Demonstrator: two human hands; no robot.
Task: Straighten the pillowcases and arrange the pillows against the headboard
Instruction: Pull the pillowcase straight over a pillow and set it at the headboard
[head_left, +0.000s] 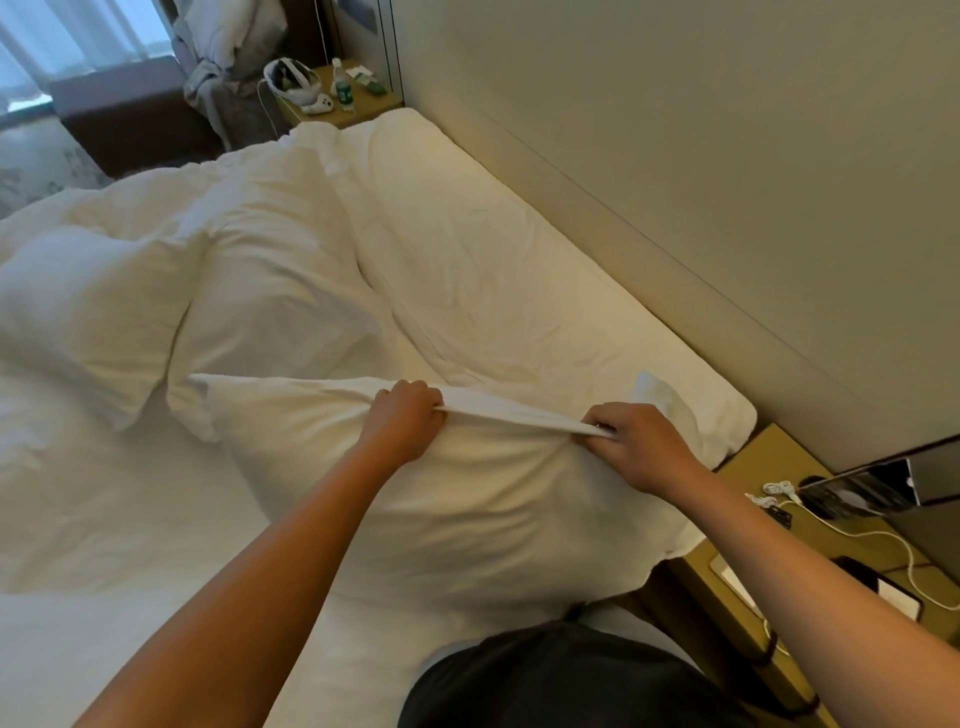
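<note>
A white pillow (467, 509) lies on the bed in front of me, near the bed's right edge. My left hand (405, 421) and my right hand (639, 447) both grip the far hem of its pillowcase, which is stretched taut between them. A second white pillow (83, 317) lies at the left, partly on the rumpled duvet (270, 249). The padded beige headboard (675, 171) runs along the right side of the bed. A strip of bare sheet (493, 249) lies beside it.
A nightstand (789, 571) at the right holds a phone, a white cable and small items. At the far end another nightstand (358, 109) carries a headset, a controller and a bottle. A dark bench and curtains stand at the top left.
</note>
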